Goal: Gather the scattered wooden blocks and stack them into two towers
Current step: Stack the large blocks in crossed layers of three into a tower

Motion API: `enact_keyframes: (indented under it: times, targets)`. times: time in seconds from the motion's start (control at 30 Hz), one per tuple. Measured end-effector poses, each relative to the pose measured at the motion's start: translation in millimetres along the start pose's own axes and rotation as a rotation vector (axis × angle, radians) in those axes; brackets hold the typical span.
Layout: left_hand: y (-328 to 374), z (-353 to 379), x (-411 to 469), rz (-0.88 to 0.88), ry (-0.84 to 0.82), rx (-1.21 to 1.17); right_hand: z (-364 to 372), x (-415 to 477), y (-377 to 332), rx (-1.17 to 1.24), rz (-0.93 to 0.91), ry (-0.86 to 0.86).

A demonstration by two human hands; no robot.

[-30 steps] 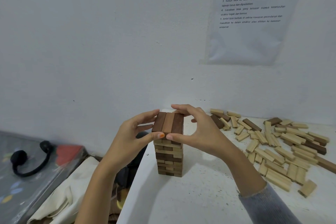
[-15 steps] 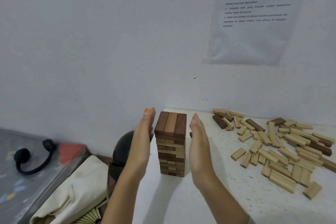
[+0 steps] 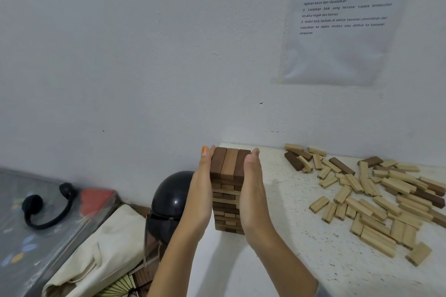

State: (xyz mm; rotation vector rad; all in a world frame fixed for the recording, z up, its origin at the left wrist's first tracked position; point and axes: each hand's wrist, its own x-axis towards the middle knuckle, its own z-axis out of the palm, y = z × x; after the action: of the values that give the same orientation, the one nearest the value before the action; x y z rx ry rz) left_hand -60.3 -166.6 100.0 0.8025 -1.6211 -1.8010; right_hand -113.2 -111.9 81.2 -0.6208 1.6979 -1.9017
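White wall (image 3: pixel 144 55) fills the background, a printed sheet (image 3: pixel 345 19) is taped up at the right, and below it runs a speckled white desk (image 3: pixel 277 260). Near the desk's left edge stands one tower (image 3: pixel 226 200), many layers high, its top layer (image 3: pixel 229 161) three darker pieces laid side by side.

Left hand (image 3: pixel 201 190) and right hand (image 3: pixel 253 190) flank it, palms flat against opposite sides, fingers straight and pointing away from the camera. No closed grip here: both hands are open and simply pressing, nothing pinched, nothing carried.

My read is that this is the squaring-up step, nudging the layers flush so the column stands true. It looks upright from here, though the hands hide most of its side faces.

Off to the right, well apart from the tower, a wide scatter of loose blocks (image 3: pixel 376 198) lies on the desk, mostly pale with a few dark ones mixed in. No second tower is in view, so I'd call the task halfway at best.

Next move, as I judge it: ease both palms off evenly so nothing gets dragged sideways, then reach right for more blocks, either for the top or for a second base on bare desk. A lopsided release could shift the upper layers.

Left of the desk, lower down, a black helmet (image 3: pixel 169 198), a cream bag (image 3: pixel 101 255) and black headphones (image 3: pixel 45 210) sit out of play.
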Motion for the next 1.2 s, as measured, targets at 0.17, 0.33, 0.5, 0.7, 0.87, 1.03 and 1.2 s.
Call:
enact_keyframes:
  times: [0.17,0.33,0.5,0.7,0.87,1.03,1.2]
  targets:
    - [-1,-2,1,0.005,-0.002,-0.017,-2,0,-3,0.012,0.008,0.004]
    - [-3,-3,1,0.030,0.008,-0.017,1,0,-1,0.029,0.003,-0.002]
    - [-2,0,-1,0.019,0.004,-0.031,3,-1,2,0.031,-0.017,0.004]
    - [-2,-2,0,0.038,0.009,-0.032,1,-3,-4,0.043,-0.012,0.005]
    - [6,-6,2,0.096,0.066,-0.026,-14,-6,-20,0.083,-0.011,0.030]
    - [30,1,-11,0.323,0.162,0.034,-40,-7,-36,0.099,-0.057,0.088]
    - [50,36,-28,0.557,0.099,0.051,-69,-11,-53,0.136,-0.170,0.135]
